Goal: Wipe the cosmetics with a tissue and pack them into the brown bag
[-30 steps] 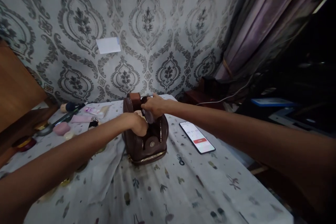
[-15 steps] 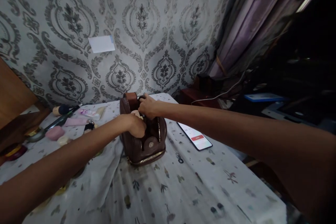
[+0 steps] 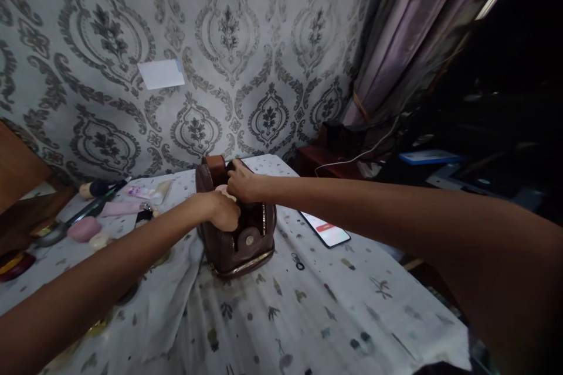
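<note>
A dark brown zippered bag (image 3: 246, 258) stands open on the cloth-covered table. My left hand (image 3: 224, 211) reaches down into its opening, with its fingers hidden inside; whether they hold something cannot be seen. Just beside that hand, a small pale pink item (image 3: 223, 188) shows within the bag. At the bag's far rim is my right hand (image 3: 241, 181), its fingers bent round the dark edge. A round snap flap lies over the near side of the opening.
Left of the bag lie a pink sponge (image 3: 84, 228), a pink tube (image 3: 121, 208), a brush (image 3: 94, 188) and several other cosmetics. A lit phone (image 3: 333, 234) rests on the right. Behind is a patterned wall (image 3: 229, 41).
The whole view has shifted slightly, so the bag and table sit a little further left. Both hands remain at the bag, nearly as before.
</note>
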Motion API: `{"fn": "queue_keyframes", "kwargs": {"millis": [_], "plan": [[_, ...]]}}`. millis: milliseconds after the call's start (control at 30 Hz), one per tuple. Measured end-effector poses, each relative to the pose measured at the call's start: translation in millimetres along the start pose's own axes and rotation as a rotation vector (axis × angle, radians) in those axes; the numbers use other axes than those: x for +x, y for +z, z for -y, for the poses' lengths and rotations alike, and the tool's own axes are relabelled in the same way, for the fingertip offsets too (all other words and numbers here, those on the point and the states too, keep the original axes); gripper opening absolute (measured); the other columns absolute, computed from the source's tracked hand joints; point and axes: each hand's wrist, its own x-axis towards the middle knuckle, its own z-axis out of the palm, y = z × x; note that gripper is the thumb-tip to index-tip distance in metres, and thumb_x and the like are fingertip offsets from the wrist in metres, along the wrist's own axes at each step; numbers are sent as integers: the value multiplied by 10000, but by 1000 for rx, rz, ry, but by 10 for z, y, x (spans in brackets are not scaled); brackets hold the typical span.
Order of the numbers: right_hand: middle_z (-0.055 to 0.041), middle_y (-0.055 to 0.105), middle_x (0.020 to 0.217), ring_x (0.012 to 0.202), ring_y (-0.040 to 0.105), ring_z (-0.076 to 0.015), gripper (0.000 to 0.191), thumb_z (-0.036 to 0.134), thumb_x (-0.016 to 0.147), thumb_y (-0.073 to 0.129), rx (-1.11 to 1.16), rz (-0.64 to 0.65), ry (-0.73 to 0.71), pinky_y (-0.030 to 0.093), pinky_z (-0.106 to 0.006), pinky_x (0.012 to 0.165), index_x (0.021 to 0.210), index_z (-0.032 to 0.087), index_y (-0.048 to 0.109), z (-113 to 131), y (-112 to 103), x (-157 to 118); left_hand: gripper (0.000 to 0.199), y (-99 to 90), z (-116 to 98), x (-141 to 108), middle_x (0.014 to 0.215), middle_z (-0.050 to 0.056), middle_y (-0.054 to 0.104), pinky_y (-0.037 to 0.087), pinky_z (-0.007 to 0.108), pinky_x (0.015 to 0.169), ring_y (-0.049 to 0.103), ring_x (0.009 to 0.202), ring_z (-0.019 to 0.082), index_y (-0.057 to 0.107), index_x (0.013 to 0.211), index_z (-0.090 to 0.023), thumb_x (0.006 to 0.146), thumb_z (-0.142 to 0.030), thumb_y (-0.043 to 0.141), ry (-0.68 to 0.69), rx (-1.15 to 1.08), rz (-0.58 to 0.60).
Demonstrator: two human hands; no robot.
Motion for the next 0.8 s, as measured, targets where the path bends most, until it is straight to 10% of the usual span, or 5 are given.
{"fn": "queue_keyframes", "kwargs": {"millis": [433,800], "plan": [[-158,727,1084,1040,675,-277,308,82,820,586,199,144,-56,518,-317,792,1108,89,695,-15,-3,-25,380,18,33,-40,1111,189,727,487,325,796,698,979,287,747,1082,-97,856,-220,467,-3,-16,14],[-227,658,1205,1123,644,-309,299,39,844,598,248,162,14,540,-361,882,1134,42,670,-11,-28,-94,358,60,96,-8,1078,183,738,490,282,714,704,942,267,750,1033,-89,862,-274,496,-6,-83,-34]]}}
